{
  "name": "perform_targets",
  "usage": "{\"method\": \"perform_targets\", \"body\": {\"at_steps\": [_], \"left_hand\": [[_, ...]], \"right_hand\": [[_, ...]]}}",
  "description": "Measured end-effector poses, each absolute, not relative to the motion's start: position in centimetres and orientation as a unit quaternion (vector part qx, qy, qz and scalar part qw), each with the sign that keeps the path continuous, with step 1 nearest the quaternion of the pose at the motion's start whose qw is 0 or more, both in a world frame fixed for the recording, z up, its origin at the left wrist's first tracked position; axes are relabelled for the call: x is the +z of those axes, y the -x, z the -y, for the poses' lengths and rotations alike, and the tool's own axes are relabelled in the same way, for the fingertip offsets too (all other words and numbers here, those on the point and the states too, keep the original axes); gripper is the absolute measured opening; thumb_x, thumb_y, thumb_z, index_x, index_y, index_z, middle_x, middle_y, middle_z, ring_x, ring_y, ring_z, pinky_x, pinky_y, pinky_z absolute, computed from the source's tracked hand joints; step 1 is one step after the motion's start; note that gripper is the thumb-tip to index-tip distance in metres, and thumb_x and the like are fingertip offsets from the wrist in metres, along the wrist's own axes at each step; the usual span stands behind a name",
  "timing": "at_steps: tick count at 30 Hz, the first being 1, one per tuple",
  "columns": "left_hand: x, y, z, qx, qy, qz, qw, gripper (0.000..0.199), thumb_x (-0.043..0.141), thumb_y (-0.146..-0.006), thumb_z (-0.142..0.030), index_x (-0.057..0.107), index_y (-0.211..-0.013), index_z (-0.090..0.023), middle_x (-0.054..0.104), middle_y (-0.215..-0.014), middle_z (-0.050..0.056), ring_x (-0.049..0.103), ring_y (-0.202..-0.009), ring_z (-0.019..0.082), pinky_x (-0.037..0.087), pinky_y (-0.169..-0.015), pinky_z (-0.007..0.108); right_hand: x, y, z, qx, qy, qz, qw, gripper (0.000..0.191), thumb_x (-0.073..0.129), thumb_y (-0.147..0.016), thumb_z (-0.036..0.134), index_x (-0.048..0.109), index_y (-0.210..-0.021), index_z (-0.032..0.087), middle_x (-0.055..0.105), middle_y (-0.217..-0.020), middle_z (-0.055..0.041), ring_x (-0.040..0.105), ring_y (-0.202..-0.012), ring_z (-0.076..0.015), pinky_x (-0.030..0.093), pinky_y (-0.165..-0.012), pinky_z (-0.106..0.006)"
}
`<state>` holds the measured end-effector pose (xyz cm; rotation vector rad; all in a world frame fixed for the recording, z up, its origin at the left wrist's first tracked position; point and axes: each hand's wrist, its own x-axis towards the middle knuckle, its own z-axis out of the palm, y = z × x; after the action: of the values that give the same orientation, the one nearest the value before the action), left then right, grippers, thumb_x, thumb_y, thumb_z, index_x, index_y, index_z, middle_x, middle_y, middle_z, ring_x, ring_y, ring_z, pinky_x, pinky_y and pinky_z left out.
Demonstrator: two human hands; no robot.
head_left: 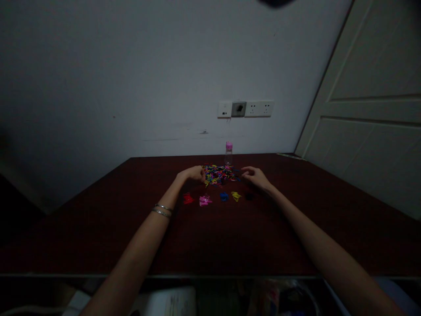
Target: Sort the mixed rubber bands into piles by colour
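**Both arms stretched out, hands facing each other**

So both bare forearms come in over the near edge of the table (226,245), one from each side, and angle inward toward the far edge. Left hand (196,174) is kinda bent at the wrist, knuckles up, fingers curled down and in. Can't really make out those fingertips, so no clue how tight the grip is. Right hand (255,176) is looser, fingers pointing inward and slightly bent, with a bit of a gap between them. The hands are apart, pretty much level with each other.
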<state>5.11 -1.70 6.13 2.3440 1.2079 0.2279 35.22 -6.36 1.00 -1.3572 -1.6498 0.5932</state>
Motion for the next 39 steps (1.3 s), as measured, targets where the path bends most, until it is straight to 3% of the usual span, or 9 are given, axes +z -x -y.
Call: {"method": "perform_targets", "body": {"at_steps": [13,30,39], "left_hand": [[8.7,-9.0,4.4,0.131,-0.889,-0.332,0.287,0.017,0.055,-0.058,-0.012,0.068,-0.069,-0.010,0.058,-0.057,0.001,0.044,-0.052,0.007,0.032,-0.052,0.019],[4.8,-13.7,7.0,0.121,-0.878,-0.263,0.381,0.022,0.061,-0.063,-0.025,0.066,-0.078,-0.010,0.048,-0.048,-0.003,0.038,-0.045,0.006,0.026,-0.045,0.019],[4.8,-12.2,4.8,0.215,-0.819,-0.318,0.426,0.027,0.061,-0.064,-0.028,0.066,-0.082,-0.009,0.052,-0.053,-0.001,0.042,-0.046,0.007,0.030,-0.046,0.019]], "right_hand": [[1.8,-34.4,7.3,0.257,0.549,0.656,0.450,0.034,0.057,-0.064,0.020,0.059,-0.097,0.010,0.065,-0.074,-0.0052,0.057,-0.061,-0.0123,0.045,-0.057,-0.022],[1.7,-34.0,7.2,0.248,0.542,0.666,0.448,0.035,0.057,-0.064,0.020,0.060,-0.097,0.011,0.065,-0.073,-0.0051,0.058,-0.063,-0.0129,0.045,-0.058,-0.023],[1.7,-34.2,7.0,0.248,0.536,0.678,0.437,0.034,0.057,-0.063,0.022,0.061,-0.094,0.011,0.065,-0.072,-0.0045,0.057,-0.061,-0.0125,0.045,-0.056,-0.022]]}}
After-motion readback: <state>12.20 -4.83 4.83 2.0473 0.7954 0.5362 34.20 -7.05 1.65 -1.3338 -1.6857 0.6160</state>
